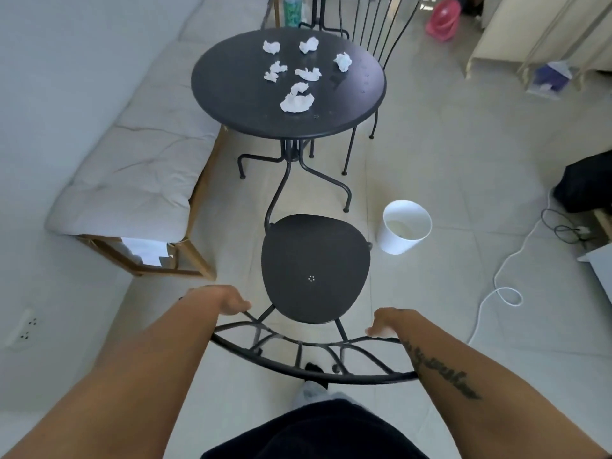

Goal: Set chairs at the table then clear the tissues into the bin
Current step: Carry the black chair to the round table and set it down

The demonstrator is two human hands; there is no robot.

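Observation:
A black metal chair (314, 263) stands in front of me, its seat facing the round black table (231, 94). My left hand (233, 303) grips the left side of the chair's curved backrest. My right hand (384, 323) grips the right side of the same backrest. Several crumpled white tissues (296, 101) lie scattered on the table top. A second black chair (374, 31) stands at the table's far right side. A white bin (405, 226) sits on the floor to the right of the near chair.
A white cushioned bench (139, 167) on a wooden frame runs along the left wall. A white cable (503, 293) and a black cable lie on the tiled floor at right. A pink object (443, 18) and a black bag (586, 183) sit farther right.

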